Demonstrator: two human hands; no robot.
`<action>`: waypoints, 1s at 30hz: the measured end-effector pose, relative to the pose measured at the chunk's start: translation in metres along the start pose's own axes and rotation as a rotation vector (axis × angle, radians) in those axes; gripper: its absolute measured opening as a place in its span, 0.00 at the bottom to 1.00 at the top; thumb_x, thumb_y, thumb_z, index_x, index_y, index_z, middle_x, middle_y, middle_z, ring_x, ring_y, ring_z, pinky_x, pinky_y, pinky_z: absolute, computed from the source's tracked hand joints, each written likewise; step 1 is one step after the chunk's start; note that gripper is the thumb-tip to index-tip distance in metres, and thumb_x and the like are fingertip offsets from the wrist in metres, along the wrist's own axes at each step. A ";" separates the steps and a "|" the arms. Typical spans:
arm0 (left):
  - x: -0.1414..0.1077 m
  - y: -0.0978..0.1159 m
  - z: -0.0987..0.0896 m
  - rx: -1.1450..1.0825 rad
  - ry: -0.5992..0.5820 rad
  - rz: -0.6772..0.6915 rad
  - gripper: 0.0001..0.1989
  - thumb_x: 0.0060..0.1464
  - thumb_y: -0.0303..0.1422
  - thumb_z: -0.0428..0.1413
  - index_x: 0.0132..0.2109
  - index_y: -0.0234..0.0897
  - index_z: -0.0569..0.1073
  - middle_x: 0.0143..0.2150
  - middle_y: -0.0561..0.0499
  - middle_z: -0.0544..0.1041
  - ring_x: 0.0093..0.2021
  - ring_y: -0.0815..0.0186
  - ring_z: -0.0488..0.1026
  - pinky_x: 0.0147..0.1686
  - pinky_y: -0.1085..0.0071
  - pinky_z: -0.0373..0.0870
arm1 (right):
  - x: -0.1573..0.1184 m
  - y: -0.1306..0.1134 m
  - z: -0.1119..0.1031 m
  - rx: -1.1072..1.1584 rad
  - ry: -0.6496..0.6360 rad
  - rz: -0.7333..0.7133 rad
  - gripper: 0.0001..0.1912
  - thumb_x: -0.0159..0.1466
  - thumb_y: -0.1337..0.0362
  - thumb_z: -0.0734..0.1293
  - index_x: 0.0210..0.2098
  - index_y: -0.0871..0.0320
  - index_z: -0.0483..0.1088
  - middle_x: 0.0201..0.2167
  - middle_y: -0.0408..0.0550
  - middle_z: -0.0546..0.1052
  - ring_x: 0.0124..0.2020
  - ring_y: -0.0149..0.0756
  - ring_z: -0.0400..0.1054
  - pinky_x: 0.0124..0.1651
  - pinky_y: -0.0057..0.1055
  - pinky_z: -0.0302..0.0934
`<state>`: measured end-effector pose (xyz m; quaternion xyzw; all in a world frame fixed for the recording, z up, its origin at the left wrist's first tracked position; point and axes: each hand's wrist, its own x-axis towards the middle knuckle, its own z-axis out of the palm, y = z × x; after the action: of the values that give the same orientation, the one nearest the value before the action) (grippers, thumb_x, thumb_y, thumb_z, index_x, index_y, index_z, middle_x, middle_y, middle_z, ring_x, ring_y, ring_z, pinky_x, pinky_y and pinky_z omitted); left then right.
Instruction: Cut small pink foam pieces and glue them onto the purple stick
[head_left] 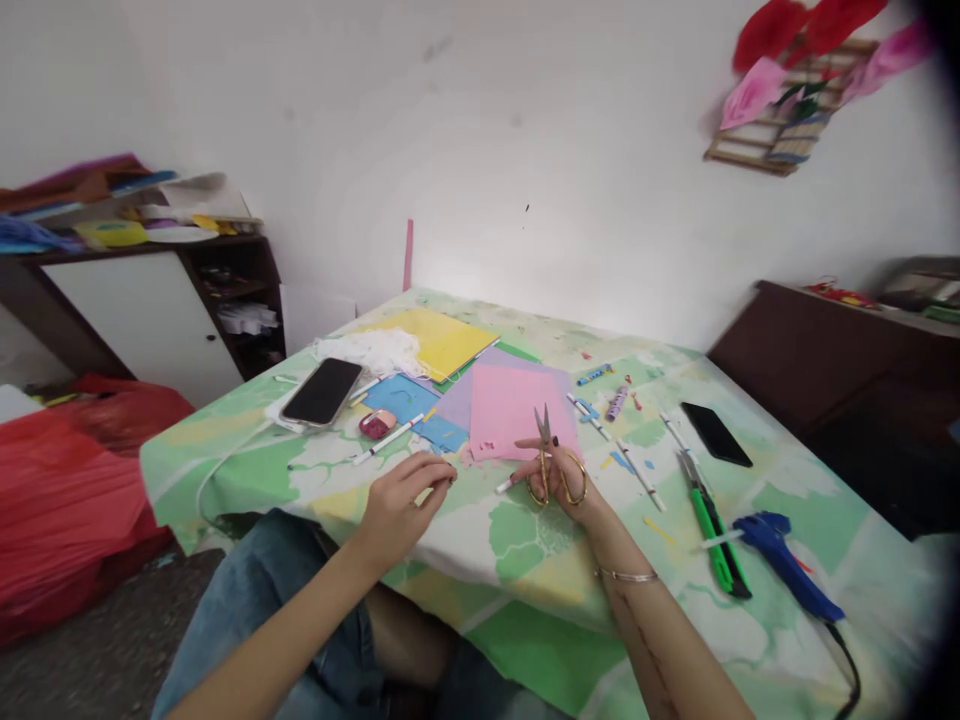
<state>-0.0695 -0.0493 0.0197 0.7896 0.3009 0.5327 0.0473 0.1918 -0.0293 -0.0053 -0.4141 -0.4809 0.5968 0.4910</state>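
Observation:
My right hand (581, 500) holds a pair of scissors (543, 430) by its gold handles, with the blades pointing up and slightly apart. Just below and behind them lies a pink sheet (510, 400), on top of a lilac sheet (454, 400). A white stick (504, 487) shows beside the fingers of that hand. Left of it, my left hand (401, 505) hovers over the table's front part with thumb and fingertips pressed together. Whatever may be between those fingertips is too small to make out.
A patterned cloth covers the table (450, 545). On the left are a phone (322, 390), white yarn (371, 352) and a yellow sheet (442, 338). On the right lie a second phone (716, 433), a green cutter (712, 535), a blue glue gun (791, 565) and several pens (639, 475).

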 end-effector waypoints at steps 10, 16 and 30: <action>0.113 -0.033 0.077 -0.595 -0.019 -0.493 0.05 0.47 0.30 0.59 0.33 0.34 0.75 0.31 0.49 0.78 0.31 0.64 0.78 0.36 0.69 0.77 | 0.019 -0.016 0.004 -0.039 0.192 0.008 0.30 0.56 0.41 0.63 0.45 0.61 0.64 0.21 0.50 0.78 0.10 0.28 0.59 0.13 0.24 0.51; 0.199 -0.026 0.087 -0.877 -0.058 -0.608 0.14 0.41 0.30 0.64 0.37 0.31 0.73 0.28 0.49 0.79 0.31 0.61 0.79 0.35 0.66 0.77 | 0.058 -0.098 0.014 -0.185 0.389 -0.253 0.18 0.53 0.53 0.70 0.34 0.59 0.64 0.21 0.46 0.77 0.11 0.25 0.58 0.13 0.22 0.52; 0.228 -0.024 0.063 -0.773 -0.222 -0.678 0.12 0.40 0.27 0.63 0.32 0.36 0.68 0.24 0.51 0.80 0.28 0.62 0.78 0.32 0.70 0.73 | 0.089 -0.151 0.034 -0.162 0.437 -0.477 0.14 0.47 0.69 0.74 0.27 0.58 0.65 0.25 0.41 0.78 0.16 0.25 0.65 0.18 0.22 0.58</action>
<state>0.0320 0.1057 0.1683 0.6244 0.3141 0.4729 0.5364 0.1719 0.0607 0.1478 -0.4458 -0.4935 0.3222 0.6738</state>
